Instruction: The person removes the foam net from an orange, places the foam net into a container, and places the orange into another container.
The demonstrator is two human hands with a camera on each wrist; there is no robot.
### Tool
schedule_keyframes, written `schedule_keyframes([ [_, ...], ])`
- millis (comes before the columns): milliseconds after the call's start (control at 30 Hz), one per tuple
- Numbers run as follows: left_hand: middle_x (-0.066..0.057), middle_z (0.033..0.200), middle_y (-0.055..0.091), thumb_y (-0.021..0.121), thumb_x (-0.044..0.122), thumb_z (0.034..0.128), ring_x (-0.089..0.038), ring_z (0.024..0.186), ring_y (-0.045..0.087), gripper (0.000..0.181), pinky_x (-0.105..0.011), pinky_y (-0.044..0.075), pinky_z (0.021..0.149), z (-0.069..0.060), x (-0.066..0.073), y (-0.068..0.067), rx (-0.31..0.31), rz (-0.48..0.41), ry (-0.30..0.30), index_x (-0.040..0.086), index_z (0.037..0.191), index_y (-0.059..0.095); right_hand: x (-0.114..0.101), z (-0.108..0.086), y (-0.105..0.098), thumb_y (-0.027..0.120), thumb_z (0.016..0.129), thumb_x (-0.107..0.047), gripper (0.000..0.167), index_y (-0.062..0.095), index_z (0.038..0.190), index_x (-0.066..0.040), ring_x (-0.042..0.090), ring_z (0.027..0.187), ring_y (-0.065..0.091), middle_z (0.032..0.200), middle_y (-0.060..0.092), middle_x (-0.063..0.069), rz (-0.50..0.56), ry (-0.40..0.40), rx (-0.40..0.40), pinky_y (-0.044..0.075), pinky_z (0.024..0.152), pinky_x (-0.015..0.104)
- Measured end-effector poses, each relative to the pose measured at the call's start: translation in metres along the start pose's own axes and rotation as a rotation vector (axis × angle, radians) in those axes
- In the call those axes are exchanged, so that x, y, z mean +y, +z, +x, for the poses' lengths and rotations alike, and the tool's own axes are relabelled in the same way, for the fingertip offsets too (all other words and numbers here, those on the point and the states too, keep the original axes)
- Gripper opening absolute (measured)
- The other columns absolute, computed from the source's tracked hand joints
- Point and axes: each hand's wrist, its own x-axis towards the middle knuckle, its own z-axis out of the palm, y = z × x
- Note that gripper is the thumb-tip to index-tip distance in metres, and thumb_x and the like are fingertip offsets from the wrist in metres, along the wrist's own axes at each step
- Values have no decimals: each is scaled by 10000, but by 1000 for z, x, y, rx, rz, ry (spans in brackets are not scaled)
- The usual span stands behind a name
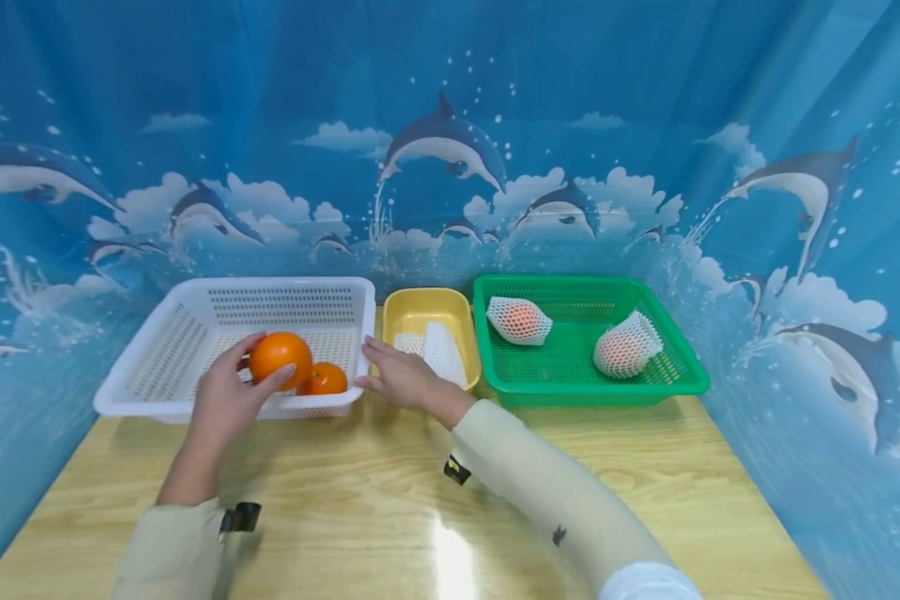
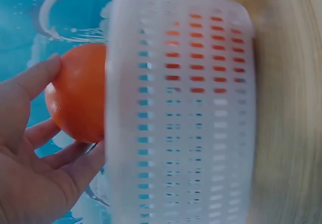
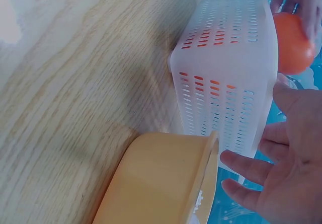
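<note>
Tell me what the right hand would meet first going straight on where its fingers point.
The right rim of the white perforated basket; the right hand seems at or against it, though exact contact is hard to judge.

Desk: lt. wood-look top, pale yellow-brown w/ streaky grain, shiny finish. 3 containers sit directly on it in a row along the far side; landmark = yellow tray, the smallest, in the mid. of the row. White basket, slotted plastic, is just L of the tray, w/ a thin strip of wood showing btwn them in the head view. Green basket, also plastic w/ slots, is just R of the tray; can't tell if rims touch. Nearer the wearer than the tray, a bright glare patch on the wood.
</note>
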Motion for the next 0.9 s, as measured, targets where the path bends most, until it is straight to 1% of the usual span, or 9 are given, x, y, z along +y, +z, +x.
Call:
schedule_keyframes([
  [67, -301, 1411, 416, 637, 409, 931, -466, 1181, 460, 740, -586, 488, 899, 4, -5, 3, 18, 42, 2, 9, 1481, 345, 0, 0, 0, 471, 992, -473, 687, 274, 1525, -85, 214, 1424, 301, 1599, 199, 44, 6, 1, 1, 342, 1123, 415],
  [233, -323, 1352, 438, 669, 329, 922, -483, 1149, 454, 689, -642, 420, 911, 13, -16, 9, 89, 167, 13, -18, 1444, 384, 0, 0, 1, 475, 991, -470, 683, 287, 1520, -82, 208, 1427, 296, 1598, 202, 48, 2, -3, 6, 333, 1129, 390],
  [333, -326, 1323, 446, 680, 299, 915, -486, 1126, 457, 669, -659, 405, 898, 18, -21, 11, 100, 219, 13, -26, 1428, 398, -1, 0, 0, 477, 991, -465, 679, 294, 1517, -77, 205, 1428, 294, 1599, 203, 51, 1, -8, 8, 326, 1134, 378],
  [433, -338, 1317, 442, 678, 302, 914, -490, 1117, 458, 680, -657, 411, 893, 24, -24, 13, 70, 249, 3, -40, 1426, 390, 0, 1, 0, 481, 992, -459, 679, 286, 1520, -78, 203, 1431, 287, 1602, 192, 49, 1, -6, 4, 319, 1137, 371],
  [600, -361, 1293, 445, 653, 316, 920, -501, 1091, 472, 689, -643, 428, 877, 34, -24, 14, -6, 297, -52, -68, 1422, 380, 1, 2, 1, 488, 995, -444, 678, 277, 1523, -74, 213, 1433, 284, 1605, 181, 60, 7, 1, -1, 324, 1135, 385],
  [733, -379, 1278, 438, 629, 349, 926, -518, 1090, 473, 710, -637, 437, 867, 37, -26, 13, -65, 338, -94, -99, 1413, 370, 1, 3, 1, 490, 995, -443, 678, 281, 1521, -70, 209, 1435, 278, 1605, 179, 63, 14, -5, -3, 326, 1133, 381],
  [900, -381, 1294, 424, 594, 406, 930, -523, 1122, 456, 739, -637, 430, 886, 39, -27, 13, -132, 380, -167, -97, 1417, 358, 0, 2, 1, 485, 992, -453, 675, 288, 1520, -82, 182, 1438, 267, 1606, 177, 39, 17, -2, 1, 317, 1137, 356],
])
